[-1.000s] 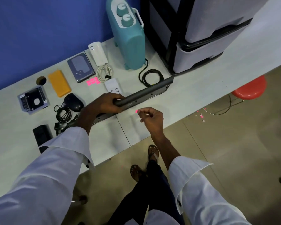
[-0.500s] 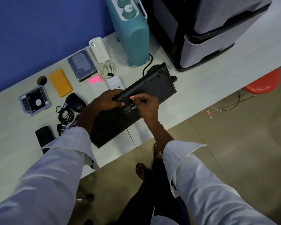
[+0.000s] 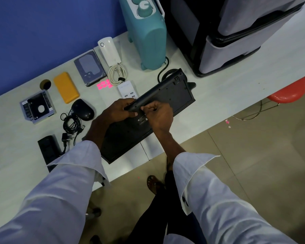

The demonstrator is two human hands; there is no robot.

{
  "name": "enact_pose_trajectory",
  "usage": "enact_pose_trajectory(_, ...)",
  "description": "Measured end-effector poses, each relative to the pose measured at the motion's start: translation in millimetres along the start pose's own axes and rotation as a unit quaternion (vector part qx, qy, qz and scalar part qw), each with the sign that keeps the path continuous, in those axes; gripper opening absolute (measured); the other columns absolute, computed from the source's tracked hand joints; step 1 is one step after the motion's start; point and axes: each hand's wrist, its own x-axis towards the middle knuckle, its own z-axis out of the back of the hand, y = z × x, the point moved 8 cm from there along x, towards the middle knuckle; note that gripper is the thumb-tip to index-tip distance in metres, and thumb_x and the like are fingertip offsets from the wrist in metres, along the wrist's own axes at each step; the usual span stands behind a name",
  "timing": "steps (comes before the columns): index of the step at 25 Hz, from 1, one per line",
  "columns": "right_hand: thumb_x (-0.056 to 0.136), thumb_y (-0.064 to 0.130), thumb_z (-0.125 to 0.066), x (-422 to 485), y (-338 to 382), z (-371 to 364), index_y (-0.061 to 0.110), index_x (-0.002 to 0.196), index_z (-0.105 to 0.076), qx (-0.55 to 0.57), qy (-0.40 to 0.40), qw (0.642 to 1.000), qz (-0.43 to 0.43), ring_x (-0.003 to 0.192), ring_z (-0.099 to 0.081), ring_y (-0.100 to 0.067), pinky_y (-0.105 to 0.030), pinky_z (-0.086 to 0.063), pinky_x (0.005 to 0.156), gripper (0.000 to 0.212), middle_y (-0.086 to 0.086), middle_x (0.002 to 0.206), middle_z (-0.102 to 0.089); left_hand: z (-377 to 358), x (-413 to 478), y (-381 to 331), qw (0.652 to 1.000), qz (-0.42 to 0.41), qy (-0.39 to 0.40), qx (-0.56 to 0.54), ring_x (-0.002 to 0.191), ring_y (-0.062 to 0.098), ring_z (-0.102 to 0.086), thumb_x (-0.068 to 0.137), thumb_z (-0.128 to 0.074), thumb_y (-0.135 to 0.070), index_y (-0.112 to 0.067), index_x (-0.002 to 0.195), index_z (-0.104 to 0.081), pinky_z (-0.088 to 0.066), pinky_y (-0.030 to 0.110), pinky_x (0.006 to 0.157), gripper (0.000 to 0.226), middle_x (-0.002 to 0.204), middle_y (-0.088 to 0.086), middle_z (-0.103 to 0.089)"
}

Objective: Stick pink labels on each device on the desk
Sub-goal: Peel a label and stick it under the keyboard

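Note:
A black keyboard (image 3: 167, 96) lies tilted on the white desk (image 3: 227, 88) with its underside facing up. My left hand (image 3: 115, 111) grips its far long edge. My right hand (image 3: 159, 116) has its fingers curled, the tips pressed on the underside beside the left hand. The pink label it carried is hidden under those fingertips. A strip of pink labels (image 3: 104, 84) lies on the desk behind the keyboard. Around it lie an orange power bank (image 3: 65, 89), a grey hard drive (image 3: 89, 68), a white box (image 3: 109, 51), a white USB hub (image 3: 126, 89) and a black mouse (image 3: 83, 110).
A drive caddy (image 3: 37, 107), a small tape roll (image 3: 45, 84), a black device (image 3: 48, 148) and tangled black cable (image 3: 70, 122) lie at the left. A teal heater (image 3: 146, 36) and a large grey machine (image 3: 236, 41) stand at the back. A red stool (image 3: 289, 90) sits beyond the desk's edge.
My left hand has turned the keyboard over from standing on edge to underside up. My right hand brought the pink label from above the desk onto that underside.

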Motion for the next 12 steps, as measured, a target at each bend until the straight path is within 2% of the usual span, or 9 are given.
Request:
enact_pose_trajectory(4, 0.073, 0.034, -0.083, 1, 4, 4, 0.027, 0.071, -0.07, -0.035, -0.015, 0.999, -0.01, 0.064, -0.065, -0.005, -0.033, -0.058, 0.065, 0.015, 0.014, 0.067, -0.069, 1, 1, 1, 1.0, -0.001, 0.0, 0.01, 0.108, 0.025, -0.06, 0.081, -0.074, -0.013, -0.014, 0.125, -0.059, -0.046, 0.035, 0.096, 0.046, 0.117, 0.01, -0.066)
enact_pose_trajectory(8, 0.056, 0.05, -0.09, 7, -7, 15, 0.02, 0.078, -0.059, -0.043, -0.031, 0.997, -0.048, 0.068, -0.06, -0.008, -0.03, -0.048, 0.06, 0.048, 0.012, 0.071, -0.06, 1, 0, 3, 1.0, -0.003, 0.002, -0.001, 0.111, 0.026, -0.061, 0.082, -0.074, -0.011, -0.011, 0.128, -0.058, -0.047, 0.042, 0.101, 0.049, 0.12, 0.012, -0.066)
enact_pose_trajectory(12, 0.056, 0.046, -0.092, 14, -16, 12, 0.015, 0.077, -0.064, 0.014, -0.008, 0.997, -0.072, 0.067, -0.064, -0.01, -0.031, -0.052, 0.059, 0.047, 0.008, 0.07, -0.065, 1, 0, 3, 1.0, -0.003, 0.005, 0.004, 0.11, 0.025, -0.062, 0.082, -0.073, -0.013, -0.011, 0.128, -0.058, -0.047, 0.044, 0.101, 0.048, 0.12, 0.011, -0.066)
